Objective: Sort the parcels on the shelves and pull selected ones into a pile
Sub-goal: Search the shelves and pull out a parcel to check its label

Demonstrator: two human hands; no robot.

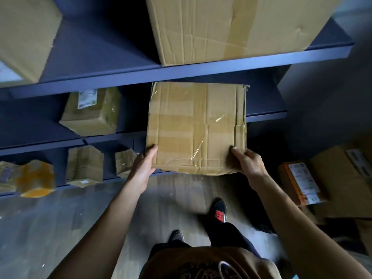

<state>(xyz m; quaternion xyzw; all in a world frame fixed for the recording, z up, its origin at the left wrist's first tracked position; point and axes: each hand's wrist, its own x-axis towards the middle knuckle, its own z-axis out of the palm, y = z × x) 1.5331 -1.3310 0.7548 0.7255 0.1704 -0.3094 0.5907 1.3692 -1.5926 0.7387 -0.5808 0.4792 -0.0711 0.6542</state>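
Left hand [144,168] and right hand [248,165] are gripping the near corners of a flat, creased, tape-slick brown cardboard parcel [196,127], likely light.

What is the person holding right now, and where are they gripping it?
A flat brown taped cardboard parcel: left hand grips its near left corner, right hand its near right corner.

i have only one view, from the camera worn on my head. it faces forward and steeply down onto my left hand [144,168] and right hand [249,166], which hold the flat parcel [196,127] near the middle, quite close. the blue shelves [181,71] fill the upper half, the floor [50,228] and my shoes [220,210] the lower part. the wide lens bends the shelf edges.
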